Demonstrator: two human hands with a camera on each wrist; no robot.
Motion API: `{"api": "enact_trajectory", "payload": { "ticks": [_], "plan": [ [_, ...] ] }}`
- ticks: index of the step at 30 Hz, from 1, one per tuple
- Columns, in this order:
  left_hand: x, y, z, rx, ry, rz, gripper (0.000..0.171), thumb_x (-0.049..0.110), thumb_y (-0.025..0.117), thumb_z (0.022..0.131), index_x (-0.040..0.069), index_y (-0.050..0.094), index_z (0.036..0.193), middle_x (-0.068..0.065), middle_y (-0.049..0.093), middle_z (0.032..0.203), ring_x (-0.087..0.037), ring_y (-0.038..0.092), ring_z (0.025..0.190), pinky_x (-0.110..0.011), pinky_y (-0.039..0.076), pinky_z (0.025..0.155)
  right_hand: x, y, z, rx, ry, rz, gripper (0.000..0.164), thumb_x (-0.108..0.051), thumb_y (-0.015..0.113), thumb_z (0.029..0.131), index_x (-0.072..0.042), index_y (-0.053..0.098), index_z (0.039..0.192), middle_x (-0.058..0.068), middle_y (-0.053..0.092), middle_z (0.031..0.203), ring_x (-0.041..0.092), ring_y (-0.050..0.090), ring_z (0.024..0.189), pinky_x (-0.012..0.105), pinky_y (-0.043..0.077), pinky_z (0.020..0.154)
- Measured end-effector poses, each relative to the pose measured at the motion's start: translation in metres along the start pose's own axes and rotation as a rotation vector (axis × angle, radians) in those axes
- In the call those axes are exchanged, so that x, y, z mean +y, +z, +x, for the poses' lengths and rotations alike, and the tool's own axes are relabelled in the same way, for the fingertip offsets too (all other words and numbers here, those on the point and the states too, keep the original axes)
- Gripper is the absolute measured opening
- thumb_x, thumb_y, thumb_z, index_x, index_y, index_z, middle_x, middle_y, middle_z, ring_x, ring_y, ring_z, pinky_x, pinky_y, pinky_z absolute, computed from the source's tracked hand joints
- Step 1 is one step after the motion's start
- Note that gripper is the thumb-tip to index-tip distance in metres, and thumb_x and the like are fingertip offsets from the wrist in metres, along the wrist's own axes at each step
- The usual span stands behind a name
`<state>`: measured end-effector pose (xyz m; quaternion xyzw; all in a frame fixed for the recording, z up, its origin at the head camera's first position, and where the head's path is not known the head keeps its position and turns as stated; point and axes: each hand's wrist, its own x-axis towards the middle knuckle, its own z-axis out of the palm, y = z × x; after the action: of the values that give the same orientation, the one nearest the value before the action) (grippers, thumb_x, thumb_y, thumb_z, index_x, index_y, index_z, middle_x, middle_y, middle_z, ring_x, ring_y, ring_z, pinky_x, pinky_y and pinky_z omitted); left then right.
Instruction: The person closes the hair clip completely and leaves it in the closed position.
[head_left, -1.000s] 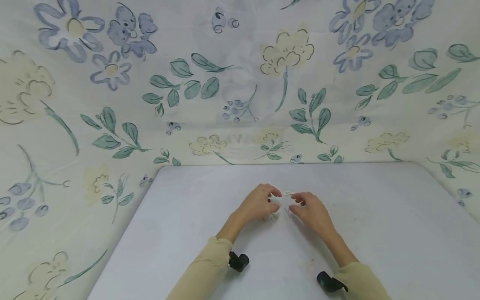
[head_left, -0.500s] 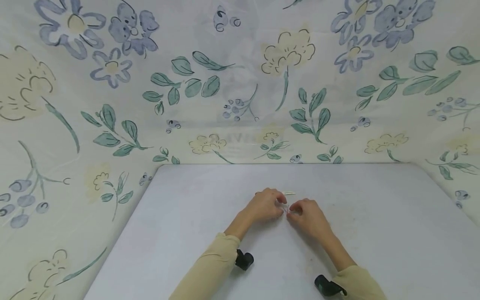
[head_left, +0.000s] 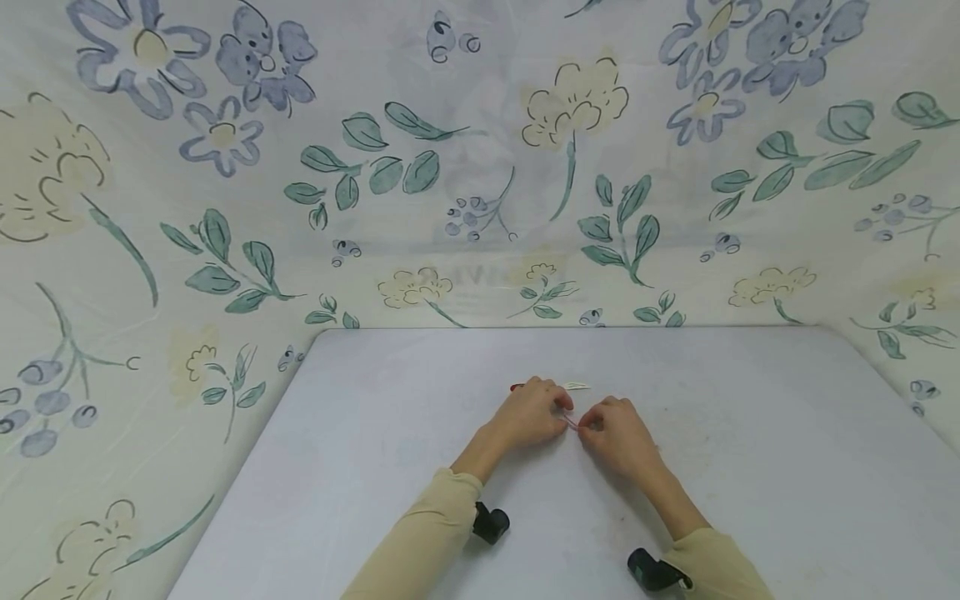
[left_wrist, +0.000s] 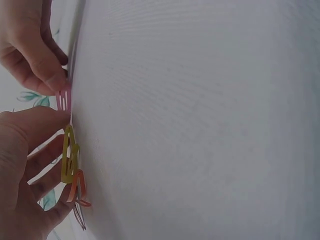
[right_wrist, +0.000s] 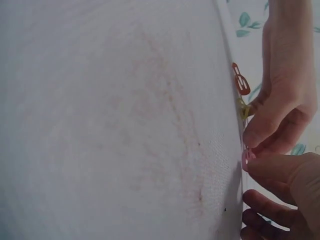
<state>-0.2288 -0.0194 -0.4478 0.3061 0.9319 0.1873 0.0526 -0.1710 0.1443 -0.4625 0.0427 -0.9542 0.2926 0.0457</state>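
A pink hair clip spans the small gap between the two hands. My left hand pinches one end between thumb and fingers. The other end is pinched by the fingertips of my right hand. Beside the left fingers, in the left wrist view, lie a yellow hair clip, an orange clip and a thin brownish clip in a row. They seem to touch; whether they are linked cannot be told. In the right wrist view, the orange clip and yellow clip show beyond the left hand.
A pale clip lies on the white table behind the hands. A small red thing peeks out behind the left hand. Floral cloth rises behind the table. Black wrist cameras sit at both cuffs.
The left hand has moved right, toward the right hand, and its fingers have closed on the pink clip. The right hand has shifted slightly toward me. The red thing behind the left hand has come into view.
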Motion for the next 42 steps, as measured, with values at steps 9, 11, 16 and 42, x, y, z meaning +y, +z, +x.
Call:
{"api": "enact_trajectory", "payload": {
  "ticks": [9, 11, 16, 42],
  "plan": [
    [-0.0006, 0.0006, 0.0003, 0.012, 0.019, 0.026, 0.013, 0.019, 0.071, 0.085, 0.019, 0.074, 0.098, 0.005, 0.068, 0.104, -0.016, 0.055, 0.102, -0.03, 0.047, 0.088, 0.0034, -0.0003, 0.0017, 0.003, -0.012, 0.024, 0.005, -0.009, 0.074, 0.084, -0.006, 0.075, 0.088, 0.007, 0.066, 0.09, 0.026, 0.056, 0.093, 0.045, 0.047, 0.085],
    [-0.0006, 0.0006, 0.0003, 0.012, 0.02, 0.031, 0.013, 0.02, 0.071, 0.085, 0.019, 0.074, 0.098, 0.005, 0.068, 0.104, -0.016, 0.055, 0.102, -0.03, 0.048, 0.088, 0.0035, -0.0006, 0.0017, 0.006, -0.016, 0.031, 0.005, -0.009, 0.074, 0.084, -0.006, 0.075, 0.088, 0.007, 0.067, 0.09, 0.026, 0.057, 0.092, 0.045, 0.047, 0.085],
    [0.0001, 0.0, 0.0004, 0.006, 0.025, 0.042, 0.014, 0.02, 0.072, 0.085, 0.019, 0.074, 0.099, 0.004, 0.068, 0.106, -0.017, 0.056, 0.104, -0.031, 0.048, 0.089, 0.0028, -0.0027, 0.0008, -0.002, -0.002, 0.048, 0.006, -0.01, 0.072, 0.086, -0.006, 0.074, 0.09, 0.006, 0.067, 0.09, 0.025, 0.057, 0.092, 0.045, 0.047, 0.085],
    [-0.0068, -0.0024, -0.0008, 0.119, 0.024, -0.061, 0.006, 0.021, 0.072, 0.087, 0.018, 0.071, 0.093, 0.009, 0.063, 0.085, -0.008, 0.05, 0.082, -0.023, 0.043, 0.07, 0.0014, -0.0083, 0.0024, 0.02, 0.026, 0.146, 0.008, -0.009, 0.068, 0.091, -0.005, 0.07, 0.097, 0.006, 0.068, 0.094, 0.021, 0.062, 0.088, 0.041, 0.053, 0.082]
  ]
}}
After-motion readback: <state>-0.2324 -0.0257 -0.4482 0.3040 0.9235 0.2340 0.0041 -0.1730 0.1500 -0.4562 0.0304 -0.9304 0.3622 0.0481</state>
